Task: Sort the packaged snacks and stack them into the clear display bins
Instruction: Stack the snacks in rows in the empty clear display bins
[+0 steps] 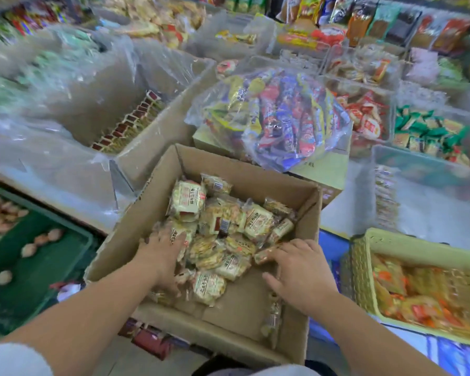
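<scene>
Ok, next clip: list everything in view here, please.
cardboard box: one, brown, centre, open.
snack packets: many, cream-yellow, inside the box.
clear bag: one, blue, red and yellow contents, behind the box.
basket: one, pale green, right.
orange packets: several, inside the basket.
crate: one, dark green, left.
clear bins: several, transparent, far right.
left grip: bare hand, palm down on packets.
right grip: bare hand, fingertips on a packet, thumb apart.

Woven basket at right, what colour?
The woven basket is pale yellow-green. It shows in the head view, the only one.
</scene>
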A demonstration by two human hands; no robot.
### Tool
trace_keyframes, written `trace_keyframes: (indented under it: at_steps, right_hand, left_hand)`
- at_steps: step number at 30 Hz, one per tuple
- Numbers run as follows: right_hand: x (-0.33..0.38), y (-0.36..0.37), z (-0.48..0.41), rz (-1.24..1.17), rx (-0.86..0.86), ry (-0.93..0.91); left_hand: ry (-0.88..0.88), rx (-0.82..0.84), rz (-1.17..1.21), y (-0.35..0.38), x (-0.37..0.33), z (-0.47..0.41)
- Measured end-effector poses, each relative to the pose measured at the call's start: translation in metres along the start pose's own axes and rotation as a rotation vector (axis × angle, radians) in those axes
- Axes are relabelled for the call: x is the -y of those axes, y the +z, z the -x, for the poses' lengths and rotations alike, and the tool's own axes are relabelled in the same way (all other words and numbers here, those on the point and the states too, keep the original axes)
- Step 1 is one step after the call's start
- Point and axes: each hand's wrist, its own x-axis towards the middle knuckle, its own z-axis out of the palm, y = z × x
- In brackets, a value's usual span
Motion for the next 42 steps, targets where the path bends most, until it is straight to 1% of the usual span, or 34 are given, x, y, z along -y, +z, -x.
trace_keyframes:
  at_steps: [4, 10, 12, 15, 18, 21, 23, 25, 29, 32, 34, 37, 40, 42]
  right_hand:
    - [0.002, 0.0, 0.003, -0.011, -0.018, 0.019]
    - [0.001, 0.001, 0.002, 0.036, -0.002, 0.009]
    - [0.001, 0.0, 0.001, 0.071, 0.046, -0.005]
    - [0.004, -0.007, -0.003, 0.175, 0.208, -0.034]
    - [0.013, -0.016, -0.01, 0.273, 0.393, -0.094]
    - [0.029, -0.015, -0.018, 0.285, 0.643, -0.153]
    - [0.038, -0.008, -0.021, 0.262, 0.79, -0.218]
    - [0.042, 0.003, -0.022, 0.295, 0.857, -0.275]
    - [0.043, 0.022, -0.021, 0.434, 0.935, -0.312]
    - [0.046, 0.029, -0.022, 0.533, 0.901, -0.353]
    - [0.046, 0.033, -0.022, 0.549, 0.857, -0.369]
    - [0.045, 0.032, -0.023, 0.484, 0.801, -0.384]
    - [0.044, 0.02, -0.024, 0.307, 0.752, -0.318]
    - [0.04, 0.007, -0.023, 0.107, 0.671, -0.239]
  left_hand:
    - [-0.004, -0.005, 0.016, 0.002, -0.008, -0.004]
    - [0.128, -0.103, 0.138, 0.003, 0.001, -0.002]
    - [0.164, -0.137, 0.153, 0.002, 0.004, -0.002]
    - [0.208, -0.178, 0.154, 0.0, 0.006, -0.001]
    - [0.233, -0.183, 0.171, -0.001, 0.006, 0.002]
    - [0.254, -0.189, 0.206, -0.007, 0.008, 0.009]
    - [0.253, -0.199, 0.283, -0.014, 0.011, 0.016]
    - [0.248, -0.233, 0.412, -0.02, 0.016, 0.025]
    - [0.218, -0.35, 0.802, -0.021, 0.02, 0.048]
    - [0.138, -0.43, 1.125, -0.012, 0.019, 0.066]
    - [0.083, -0.443, 1.372, -0.004, 0.015, 0.074]
    - [-0.012, -0.361, 1.827, 0.001, 0.006, 0.081]
    - [-0.063, -0.272, 2.061, 0.0, -0.001, 0.084]
    - [-0.049, -0.235, 2.183, -0.003, -0.005, 0.087]
